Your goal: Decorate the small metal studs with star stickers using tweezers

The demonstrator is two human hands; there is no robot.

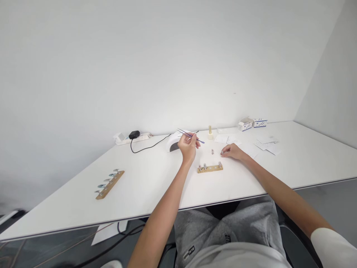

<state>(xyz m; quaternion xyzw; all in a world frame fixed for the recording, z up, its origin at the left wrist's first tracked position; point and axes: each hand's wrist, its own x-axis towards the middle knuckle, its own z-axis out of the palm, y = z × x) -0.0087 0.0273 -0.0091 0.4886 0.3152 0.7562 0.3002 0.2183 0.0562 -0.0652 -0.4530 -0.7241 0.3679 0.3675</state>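
Note:
My left hand (187, 148) is raised over the white desk, its fingers closed round a pair of thin bluish tweezers (183, 131). To the right, my right hand (232, 152) rests low at the desk top with thumb and fingers pinched together. A tiny silvery bit shows at those fingertips, too small to name. Between the two hands a small shiny metal piece (212, 152) stands on the desk. Nearer to me lies a short wooden strip (213, 169) with small silvery holders, two at its left end and one at its right.
A white dome-shaped lamp (173, 144) sits behind my left hand. Beyond are a nail polish bottle (210, 135), paper sheets (266, 143) and small boxes (245, 124). Leftward lie another wooden strip (105, 190) with several discs and a power strip (142, 137) with a black adapter (134, 134).

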